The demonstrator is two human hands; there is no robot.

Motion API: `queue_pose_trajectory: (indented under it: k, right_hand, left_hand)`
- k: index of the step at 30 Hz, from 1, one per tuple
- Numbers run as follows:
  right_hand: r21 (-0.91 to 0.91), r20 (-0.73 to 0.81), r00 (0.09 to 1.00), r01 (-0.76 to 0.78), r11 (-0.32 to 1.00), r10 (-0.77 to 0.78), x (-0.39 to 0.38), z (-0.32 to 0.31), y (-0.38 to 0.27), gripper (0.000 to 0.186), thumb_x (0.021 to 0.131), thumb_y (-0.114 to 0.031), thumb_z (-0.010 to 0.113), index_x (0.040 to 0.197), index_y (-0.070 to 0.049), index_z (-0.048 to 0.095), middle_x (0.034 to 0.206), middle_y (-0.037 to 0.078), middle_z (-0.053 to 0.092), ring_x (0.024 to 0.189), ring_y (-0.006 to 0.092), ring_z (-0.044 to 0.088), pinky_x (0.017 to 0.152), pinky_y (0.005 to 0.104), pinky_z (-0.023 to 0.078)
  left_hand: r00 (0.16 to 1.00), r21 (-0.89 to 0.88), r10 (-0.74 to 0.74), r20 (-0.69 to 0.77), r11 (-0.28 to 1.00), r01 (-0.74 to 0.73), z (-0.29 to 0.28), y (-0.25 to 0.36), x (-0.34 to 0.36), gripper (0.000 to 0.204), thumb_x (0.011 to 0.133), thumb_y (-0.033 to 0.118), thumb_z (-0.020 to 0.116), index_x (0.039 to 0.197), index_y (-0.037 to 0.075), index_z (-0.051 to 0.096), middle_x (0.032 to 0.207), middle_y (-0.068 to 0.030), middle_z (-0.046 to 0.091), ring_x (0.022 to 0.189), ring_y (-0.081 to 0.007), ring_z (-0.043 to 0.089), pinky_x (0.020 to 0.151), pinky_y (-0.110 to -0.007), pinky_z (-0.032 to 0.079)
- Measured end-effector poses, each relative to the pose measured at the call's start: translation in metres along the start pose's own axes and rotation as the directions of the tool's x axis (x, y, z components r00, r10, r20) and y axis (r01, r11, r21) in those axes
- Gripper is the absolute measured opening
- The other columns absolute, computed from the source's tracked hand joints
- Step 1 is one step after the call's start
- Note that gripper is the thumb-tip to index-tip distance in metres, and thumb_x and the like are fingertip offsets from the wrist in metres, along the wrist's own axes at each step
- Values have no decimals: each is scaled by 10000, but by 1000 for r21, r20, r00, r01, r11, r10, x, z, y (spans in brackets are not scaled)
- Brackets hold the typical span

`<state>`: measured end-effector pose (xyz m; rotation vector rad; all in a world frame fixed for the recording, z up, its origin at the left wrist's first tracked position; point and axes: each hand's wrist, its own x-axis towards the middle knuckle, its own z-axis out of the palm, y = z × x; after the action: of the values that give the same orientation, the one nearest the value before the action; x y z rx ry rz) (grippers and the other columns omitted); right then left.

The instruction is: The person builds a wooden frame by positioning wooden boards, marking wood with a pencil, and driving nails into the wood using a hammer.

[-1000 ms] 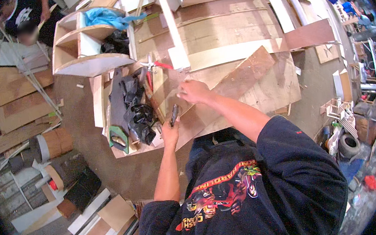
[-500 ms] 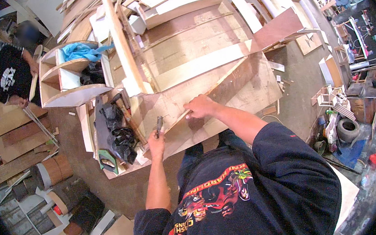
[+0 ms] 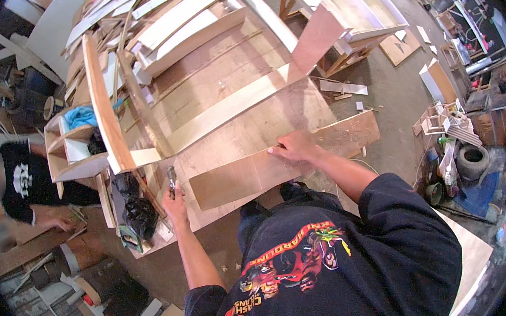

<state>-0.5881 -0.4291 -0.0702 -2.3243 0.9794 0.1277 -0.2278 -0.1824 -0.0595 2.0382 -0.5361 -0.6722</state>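
Note:
My right hand point(image 3: 296, 147) pinches the upper edge of a long plywood board point(image 3: 237, 179), thumb laid along it. The board's broad face is turned toward me, near the front edge of the plywood-topped bench point(image 3: 201, 123). Just left of the board's end, my left hand point(image 3: 175, 207) is closed around a short hand tool with a metal end point(image 3: 172, 177) pointing up; its exact kind is unclear. Beside that hand lie a black plastic bag point(image 3: 140, 217) and a handsaw with a green handle point(image 3: 130, 238).
A wooden frame point(image 3: 230, 108) rests on the bench, with piled wood strips point(image 3: 185, 18) behind. A curved shelf unit point(image 3: 72, 148) holding blue cloth stands left. Another person point(image 3: 35, 173) works at far left. A drawer frame point(image 3: 367, 10) stands back right, and offcuts point(image 3: 343, 86) lie on the floor.
The board has swung from a slant to nearly crosswise, showing its broad face. My right hand stays on its edge. My left hand, with the tool, has moved left. The view has shifted.

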Motion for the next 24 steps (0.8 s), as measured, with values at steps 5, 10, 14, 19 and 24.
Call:
queue_pose_trajectory:
  k: [5,10,14,19,24]
  right_hand:
    - [-20,-112,988,-105,994,102,-30,-38,45,644,930,-687,477,832,-89,693,812,210,701,809,421,688,710,539,510]
    - [-74,-179,981,-85,994,70,-30,-54,55,655,925,-691,478,825,-80,695,803,215,699,804,425,687,707,540,511]
    - [-83,-220,974,-80,993,60,-21,-62,52,658,920,-687,487,804,-72,689,791,220,691,797,425,683,700,539,506]
    - [-96,-196,977,-101,990,80,-20,-92,25,646,919,-672,504,789,-63,673,767,223,674,774,429,671,686,541,492]
    - [-115,-197,980,-1,993,-21,-5,-115,-13,641,922,-662,509,768,-55,644,722,218,648,749,431,657,676,540,480]
  left_hand:
    - [998,171,-2,-70,985,14,57,-45,6,243,947,240,701,954,-2,677,704,-14,587,614,-100,501,564,-295,405]
    - [977,368,197,-80,917,-155,116,-144,8,231,883,203,708,1002,5,699,867,-128,697,770,-263,651,694,-391,510]
    - [895,557,441,-68,761,-333,147,-167,5,284,868,220,674,1078,31,710,1026,-179,725,927,-355,679,802,-447,542]
    - [976,694,155,-151,720,-7,160,-104,-13,343,871,278,646,1132,62,700,1087,-152,722,947,-362,683,854,-456,543]
    - [768,773,638,-61,517,-368,129,-132,7,374,896,347,656,1142,69,701,1095,-125,720,1041,-327,677,901,-452,537]
